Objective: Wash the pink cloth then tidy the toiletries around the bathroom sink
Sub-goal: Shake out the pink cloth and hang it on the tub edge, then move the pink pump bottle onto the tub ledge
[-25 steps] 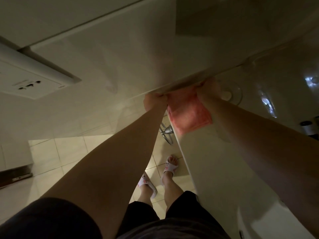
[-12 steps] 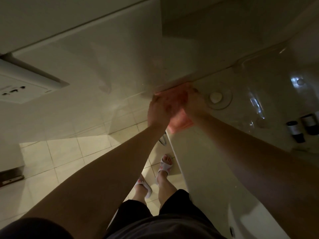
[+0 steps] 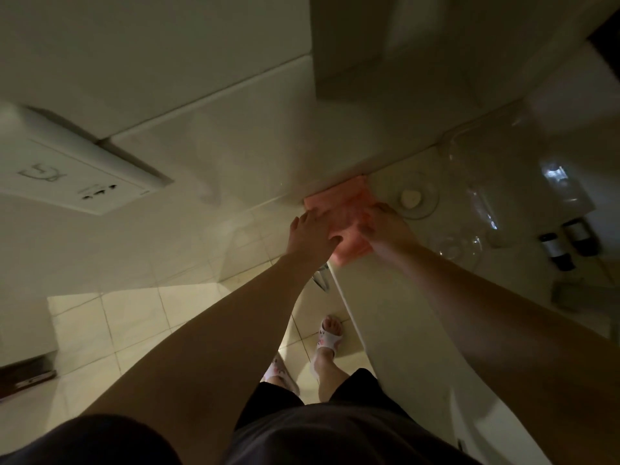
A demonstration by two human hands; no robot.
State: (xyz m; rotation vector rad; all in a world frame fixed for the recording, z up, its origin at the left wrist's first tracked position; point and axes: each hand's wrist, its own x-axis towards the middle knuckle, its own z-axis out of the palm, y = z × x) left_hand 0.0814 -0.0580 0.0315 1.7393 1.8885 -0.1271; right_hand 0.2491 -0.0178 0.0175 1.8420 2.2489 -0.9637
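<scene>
The pink cloth (image 3: 339, 201) lies folded at the far left corner of the pale sink counter (image 3: 396, 307), its far edge against the wall. My left hand (image 3: 312, 231) lies flat on the cloth's left side with the fingers stretched out. On its right side rests my right hand (image 3: 385, 226), fingers bent a little over the fabric. Toiletries stand further right: a white soap (image 3: 410, 197) in a glass dish and two dark bottles (image 3: 558, 253).
Clear glasses (image 3: 456, 250) stand between the soap dish and the bottles. A grey flat item (image 3: 570, 293) lies near the counter's right side. A metal pipe (image 3: 321, 280) shows under the counter edge. A white wall box (image 3: 84, 182) juts out at left. My slippered feet stand on the tiled floor (image 3: 134, 317).
Both hands held the cloth spread by its top corners at the wall. They then came together, and the cloth now lies folded smaller under both hands. The view has shifted right.
</scene>
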